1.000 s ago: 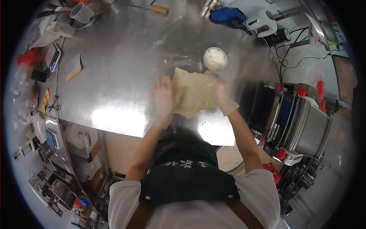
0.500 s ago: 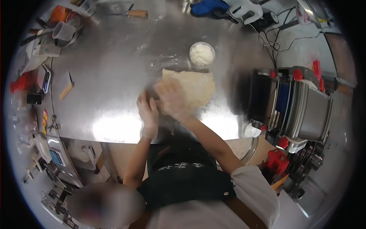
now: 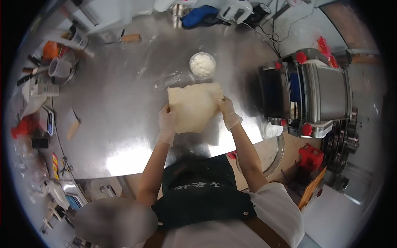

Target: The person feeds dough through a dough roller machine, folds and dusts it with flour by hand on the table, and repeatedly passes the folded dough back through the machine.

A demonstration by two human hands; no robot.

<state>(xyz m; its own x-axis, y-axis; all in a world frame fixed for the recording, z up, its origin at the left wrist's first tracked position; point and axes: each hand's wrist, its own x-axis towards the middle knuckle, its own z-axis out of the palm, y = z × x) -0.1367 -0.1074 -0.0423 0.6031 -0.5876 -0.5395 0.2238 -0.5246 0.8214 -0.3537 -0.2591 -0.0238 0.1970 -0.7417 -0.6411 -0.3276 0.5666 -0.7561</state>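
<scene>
Pale cream dough, one broad sheet, sits at mid-frame above our dark green apron. Our left hand grips its left edge; our right hand pinches its right edge, fingers curled. Finger positions beneath the sheet: hidden, cannot tell. Clear cuffs seen at both wrists. We cannot tell whether the sheet touches the steel bench throughout. Just beyond its far edge we note a round bowl of white powder. Left of frame: a blade with wooden handle. Right of frame: a metal machine with red knobs
</scene>
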